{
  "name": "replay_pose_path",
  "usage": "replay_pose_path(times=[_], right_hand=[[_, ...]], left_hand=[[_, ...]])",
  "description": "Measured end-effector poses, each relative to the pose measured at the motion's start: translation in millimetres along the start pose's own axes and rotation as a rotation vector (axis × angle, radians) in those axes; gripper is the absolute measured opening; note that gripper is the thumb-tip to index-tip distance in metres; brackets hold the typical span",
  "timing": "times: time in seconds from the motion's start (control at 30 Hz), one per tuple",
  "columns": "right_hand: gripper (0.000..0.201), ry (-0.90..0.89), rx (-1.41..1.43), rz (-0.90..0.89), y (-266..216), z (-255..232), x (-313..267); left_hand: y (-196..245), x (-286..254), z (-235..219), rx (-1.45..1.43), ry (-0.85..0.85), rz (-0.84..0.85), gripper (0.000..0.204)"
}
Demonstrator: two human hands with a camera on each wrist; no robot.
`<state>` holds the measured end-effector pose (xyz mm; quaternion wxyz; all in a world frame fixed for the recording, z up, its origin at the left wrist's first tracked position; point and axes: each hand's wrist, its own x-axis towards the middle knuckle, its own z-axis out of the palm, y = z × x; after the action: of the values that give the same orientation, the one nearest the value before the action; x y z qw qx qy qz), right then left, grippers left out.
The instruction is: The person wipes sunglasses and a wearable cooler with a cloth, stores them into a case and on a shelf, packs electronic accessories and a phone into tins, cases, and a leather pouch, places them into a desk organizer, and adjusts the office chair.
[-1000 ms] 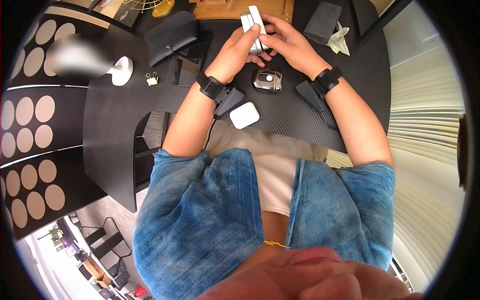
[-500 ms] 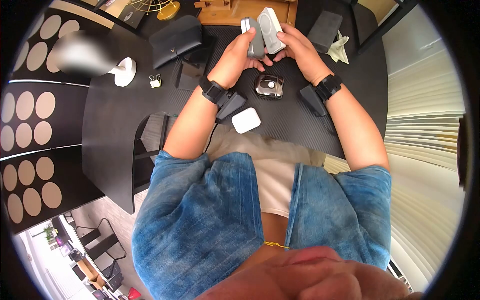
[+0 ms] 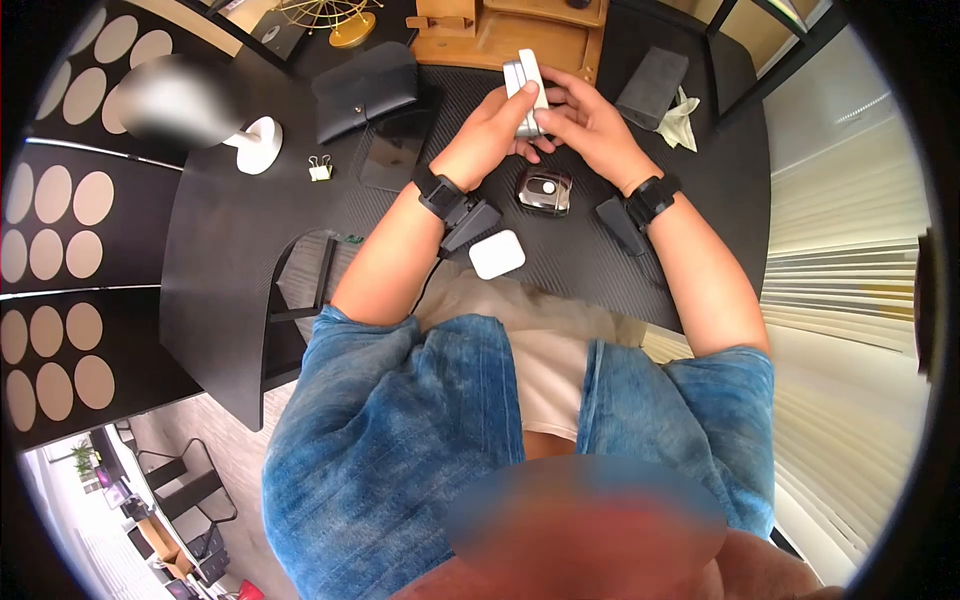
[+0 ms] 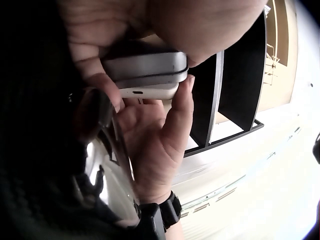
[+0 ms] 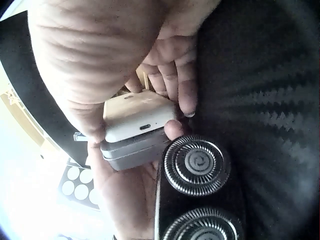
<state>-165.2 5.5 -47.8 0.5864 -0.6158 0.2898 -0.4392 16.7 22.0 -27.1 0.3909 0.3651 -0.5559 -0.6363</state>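
Over the desk, my left hand (image 3: 485, 138) grips a grey, rounded metal-looking case (image 4: 147, 67). A white power bank (image 5: 135, 117) with a small charging port is held by my right hand (image 3: 597, 132), the thumb on its near side. The two blocks lie face against face, slightly offset, between both hands. In the head view the white power bank (image 3: 531, 72) stands right of the grey case, partly covered by the thumbs. Just below the hands lies a shiny dark electric shaver (image 3: 544, 190), whose round shaving heads (image 5: 197, 161) show in the right wrist view.
A white rounded case (image 3: 497, 254) lies near the desk's front edge. Leftward are a black pouch (image 3: 365, 90), a binder clip (image 3: 320, 168) and a white lamp base (image 3: 260, 146). A wooden tray (image 3: 510, 45) sits behind; a dark box (image 3: 652, 88) and cloth (image 3: 680, 122) are right.
The two blocks were together, then parted half a second ago, showing a ring on the white power bank's face. Now they are together again. The head view has shifted slightly.
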Motion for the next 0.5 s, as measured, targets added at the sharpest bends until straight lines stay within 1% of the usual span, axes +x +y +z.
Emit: replay_pose_path(times=[0.1,0.13,0.23,0.5], right_hand=[[0.068,0.014,-0.008,-0.018,-1.2,1.5,-0.6],[0.067,0.017,-0.004,-0.023,0.1,0.8,0.0],[0.067,-0.005,-0.054,-0.05,-4.3,1.5,-1.0],[0.067,0.007,-0.002,-0.002,-9.0,2.1,-2.0]], left_hand=[[5.1,-3.7,3.6,0.008,0.024,-0.01,0.053],[3.9,-3.0,2.2,0.006,0.006,-0.01,0.054],[4.4,-4.0,4.0,0.021,0.024,0.001,0.055],[4.1,-4.7,4.1,0.058,0.044,0.004,0.054]])
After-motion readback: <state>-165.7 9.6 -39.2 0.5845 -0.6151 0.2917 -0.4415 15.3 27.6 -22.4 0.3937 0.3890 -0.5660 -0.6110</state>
